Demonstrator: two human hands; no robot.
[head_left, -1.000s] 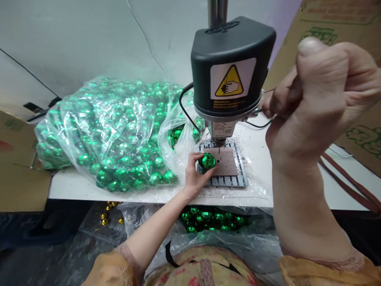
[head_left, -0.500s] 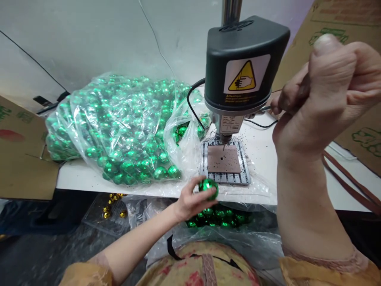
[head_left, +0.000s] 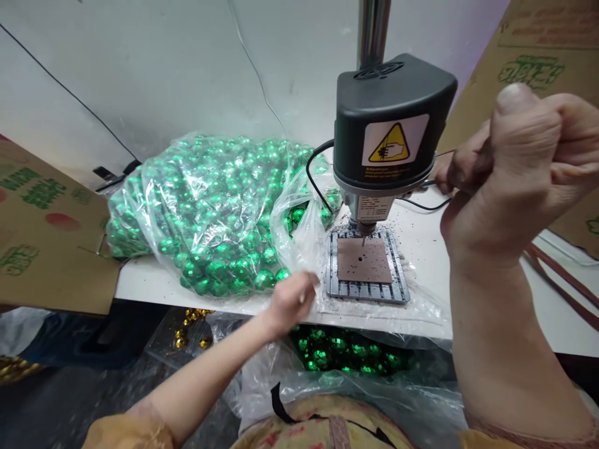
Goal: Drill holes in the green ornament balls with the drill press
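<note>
My right hand point(head_left: 510, 168) is wrapped round the feed lever of the bench drill press point(head_left: 390, 143), at the right of the machine head. The fingers hide most of the lever. My left hand point(head_left: 294, 299), slightly blurred, is curled shut at the table's front edge, and no ball shows in it. Behind it lies a large clear plastic bag point(head_left: 215, 212) full of shiny green faceted balls. Below the edge, more green balls point(head_left: 341, 349) sit in an open plastic bag at my lap. Under the thin drill bit, a brown square board point(head_left: 362, 260) with a hole rests on the slotted metal base point(head_left: 367, 291).
Cardboard boxes stand at the left point(head_left: 51, 237) and right point(head_left: 472, 93). Dark shavings lie around the drill base. A black cable point(head_left: 311, 174) loops from the machine. Brown straps point(head_left: 561, 280) lie on the right. Small gold balls point(head_left: 180, 337) are lower left, below the table.
The green ball my left hand held is no longer seen in it. That hand has closed and shifted slightly left. My right hand stays on the lever, and the view has shifted.
</note>
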